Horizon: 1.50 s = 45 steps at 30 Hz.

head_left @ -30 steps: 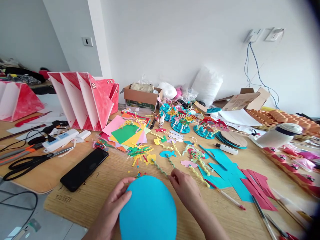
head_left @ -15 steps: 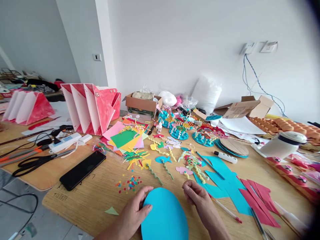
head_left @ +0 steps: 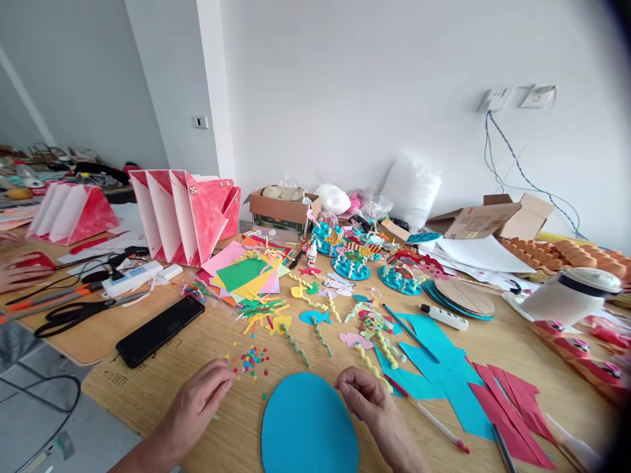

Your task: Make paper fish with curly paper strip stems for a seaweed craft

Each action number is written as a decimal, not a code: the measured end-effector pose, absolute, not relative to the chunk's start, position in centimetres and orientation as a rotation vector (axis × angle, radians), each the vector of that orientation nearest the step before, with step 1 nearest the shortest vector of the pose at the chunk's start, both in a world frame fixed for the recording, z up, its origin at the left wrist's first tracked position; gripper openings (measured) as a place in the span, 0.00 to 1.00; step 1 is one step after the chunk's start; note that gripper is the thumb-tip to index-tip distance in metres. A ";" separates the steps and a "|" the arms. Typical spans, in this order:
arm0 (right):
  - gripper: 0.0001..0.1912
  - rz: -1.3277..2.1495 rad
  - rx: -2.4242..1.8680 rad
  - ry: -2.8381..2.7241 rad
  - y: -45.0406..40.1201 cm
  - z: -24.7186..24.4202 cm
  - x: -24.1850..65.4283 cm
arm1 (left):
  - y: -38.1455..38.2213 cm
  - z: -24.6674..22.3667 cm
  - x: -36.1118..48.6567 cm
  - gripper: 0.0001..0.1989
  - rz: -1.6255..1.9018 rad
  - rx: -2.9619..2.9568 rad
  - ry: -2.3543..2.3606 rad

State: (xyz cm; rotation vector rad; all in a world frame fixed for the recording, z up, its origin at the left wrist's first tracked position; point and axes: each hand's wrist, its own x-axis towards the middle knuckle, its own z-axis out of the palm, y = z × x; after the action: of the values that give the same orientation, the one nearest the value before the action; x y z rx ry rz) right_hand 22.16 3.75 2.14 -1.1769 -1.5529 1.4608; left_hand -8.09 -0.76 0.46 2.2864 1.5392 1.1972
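A blue oval disc (head_left: 309, 424) lies on the wooden table at the bottom centre. To its left, my left hand (head_left: 200, 401) is off the disc, beside a scatter of small coloured paper dots (head_left: 254, 361); its fingers are pressed together, and whether they hold anything is hidden. My right hand (head_left: 367, 397) is at the disc's upper right edge with thumb and fingers pinched; what is between them, if anything, is too small to make out. Beyond the hands lie a blue paper fish (head_left: 314, 317) and a yellow paper fish (head_left: 282, 324) with twisted strips.
A black phone (head_left: 160, 330) and black scissors (head_left: 73, 315) are at left. Blue paper scraps (head_left: 456, 368), red paper pieces (head_left: 513, 401) and a pen (head_left: 438, 424) lie at right. Another person's hand (head_left: 24, 270) is at the far left, near red-and-white folded stands (head_left: 185, 213).
My left hand has let go of the blue disc and moved left toward the dots. The disc now lies flatter on the table. Another person's hand has come into view at the far left.
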 end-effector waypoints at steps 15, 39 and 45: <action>0.20 1.529 -1.044 -1.522 3.6 2.1 21.5 | -1.0 -1.2 -10.2 0.14 1.315 2.187 1.915; 0.17 1.690 -0.749 -1.253 2.7 0.3 20.5 | -1.1 -0.4 -11.0 0.26 1.194 1.427 1.983; 0.19 1.735 -0.720 -1.280 2.7 0.4 20.6 | -1.1 -0.4 -11.0 0.26 1.202 1.365 1.975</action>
State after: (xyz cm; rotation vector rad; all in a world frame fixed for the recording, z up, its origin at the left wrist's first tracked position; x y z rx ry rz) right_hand 20.59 2.74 0.42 -0.7199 -1.2798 1.7346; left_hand -11.02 -1.08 -0.42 1.3651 1.9749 1.2025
